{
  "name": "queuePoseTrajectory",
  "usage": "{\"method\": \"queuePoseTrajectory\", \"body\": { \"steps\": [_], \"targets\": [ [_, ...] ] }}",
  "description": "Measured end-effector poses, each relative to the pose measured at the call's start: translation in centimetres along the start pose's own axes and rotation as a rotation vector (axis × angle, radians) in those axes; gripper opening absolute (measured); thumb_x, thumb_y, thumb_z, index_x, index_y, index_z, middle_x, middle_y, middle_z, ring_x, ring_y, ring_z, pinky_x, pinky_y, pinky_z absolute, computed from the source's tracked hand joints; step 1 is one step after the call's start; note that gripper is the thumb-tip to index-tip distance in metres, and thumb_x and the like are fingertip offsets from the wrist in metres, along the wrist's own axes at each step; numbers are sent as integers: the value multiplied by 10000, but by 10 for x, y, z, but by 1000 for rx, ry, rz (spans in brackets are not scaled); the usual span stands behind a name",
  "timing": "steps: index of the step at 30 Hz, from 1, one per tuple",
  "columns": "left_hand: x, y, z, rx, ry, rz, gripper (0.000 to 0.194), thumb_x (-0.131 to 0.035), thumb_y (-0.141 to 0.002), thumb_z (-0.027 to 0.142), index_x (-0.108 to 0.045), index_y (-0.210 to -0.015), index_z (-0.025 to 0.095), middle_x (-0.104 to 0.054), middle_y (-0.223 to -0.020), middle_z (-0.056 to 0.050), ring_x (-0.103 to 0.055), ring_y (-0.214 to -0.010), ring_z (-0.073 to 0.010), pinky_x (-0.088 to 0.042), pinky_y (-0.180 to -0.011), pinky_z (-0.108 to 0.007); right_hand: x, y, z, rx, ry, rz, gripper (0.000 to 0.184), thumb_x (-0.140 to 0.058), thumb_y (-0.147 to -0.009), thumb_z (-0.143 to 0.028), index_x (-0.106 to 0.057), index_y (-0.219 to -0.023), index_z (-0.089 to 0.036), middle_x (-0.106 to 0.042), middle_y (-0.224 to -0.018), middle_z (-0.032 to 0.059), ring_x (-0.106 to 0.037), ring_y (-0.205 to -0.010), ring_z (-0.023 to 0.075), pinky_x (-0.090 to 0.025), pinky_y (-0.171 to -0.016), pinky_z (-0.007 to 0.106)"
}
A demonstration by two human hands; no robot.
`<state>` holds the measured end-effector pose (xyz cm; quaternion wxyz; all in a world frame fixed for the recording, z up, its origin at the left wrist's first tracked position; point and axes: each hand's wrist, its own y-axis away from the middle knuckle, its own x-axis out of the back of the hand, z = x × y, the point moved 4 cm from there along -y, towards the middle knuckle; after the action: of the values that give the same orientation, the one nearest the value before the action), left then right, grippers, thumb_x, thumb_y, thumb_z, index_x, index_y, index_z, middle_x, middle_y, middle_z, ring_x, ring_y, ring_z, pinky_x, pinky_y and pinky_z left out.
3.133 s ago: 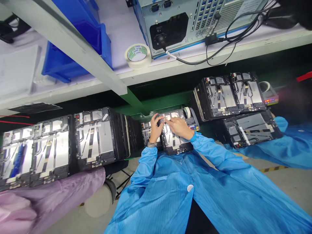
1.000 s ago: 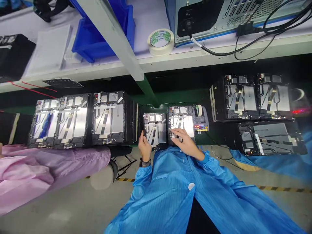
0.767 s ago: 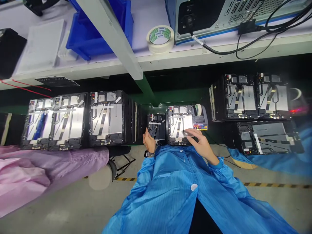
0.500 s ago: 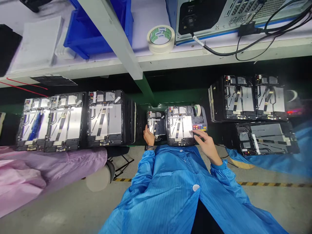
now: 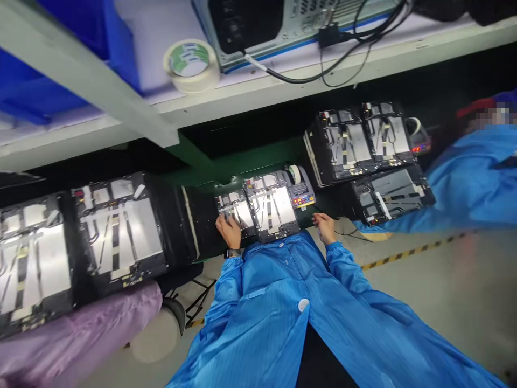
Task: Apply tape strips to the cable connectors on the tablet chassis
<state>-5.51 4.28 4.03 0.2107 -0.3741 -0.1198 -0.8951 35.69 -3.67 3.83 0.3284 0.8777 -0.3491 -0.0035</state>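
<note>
A silver-backed electronic panel (image 5: 271, 207) with a black frame and dark ribbon strips lies in front of my body. Left of it, and seemingly lower, is a similar panel (image 5: 242, 213). My left hand (image 5: 229, 233) rests on that left panel's near left part, fingers apart. To the right of the middle panel, my right hand (image 5: 325, 228) hovers by the bench edge, its fingertips pressed together. Whatever they hold, if anything, is too small to make out. Behind the right hand stands a tape dispenser (image 5: 304, 195) with a lit red display and a tape roll (image 5: 294, 173).
Stacks of similar panels stand at left (image 5: 121, 231) and right (image 5: 349, 143), with another panel (image 5: 393, 195) lying sideways. A shelf (image 5: 250, 89) overhead carries masking tape (image 5: 191, 67) and a computer case (image 5: 291, 27). Co-workers' sleeves, pink (image 5: 100, 323) and blue (image 5: 476, 172), flank me.
My view has turned and shifted to the right. My right hand has left the middle panel's right edge and its fingers have closed together. My left hand now lies further over the left panel.
</note>
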Motion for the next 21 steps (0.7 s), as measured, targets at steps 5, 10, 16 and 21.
{"method": "queuePoseTrajectory", "body": {
  "steps": [5,10,16,21],
  "targets": [
    [-5,-15,49,-135,93,-47,404,-513,-1044,327,-585,-1411,172,-558,-1446,-194,-516,-1449,-266,-379,-1250,-418,-20,-11,22,-85,-148,-8,354,-835,-665,-441,-695,-842,-167,-721,-737,31,-572,-578,120,-421,-506,230],
    [-5,-19,79,-201,133,-84,374,-534,-1044,330,-585,-1388,194,-562,-1442,-173,-544,-1414,-247,-430,-1196,-390,-41,-20,34,-153,-276,-39,278,-870,-699,-331,-681,-816,-165,-714,-708,18,-567,-555,104,-436,-484,208],
    [2,-17,89,-218,158,-76,327,-541,-1033,310,-607,-1334,199,-581,-1408,-166,-587,-1346,-252,-508,-1091,-377,-41,-18,43,-192,-370,23,255,-872,-724,-292,-662,-788,-163,-653,-622,-39,-550,-514,70,-408,-452,154],
    [10,-13,109,-252,157,-66,302,-552,-1026,300,-619,-1310,221,-575,-1427,-155,-571,-1378,-253,-497,-1123,-391,-47,-10,45,-247,-452,122,238,-833,-772,-253,-611,-828,-186,-719,-706,-26,-660,-584,91,-526,-515,163]
  ]
}}
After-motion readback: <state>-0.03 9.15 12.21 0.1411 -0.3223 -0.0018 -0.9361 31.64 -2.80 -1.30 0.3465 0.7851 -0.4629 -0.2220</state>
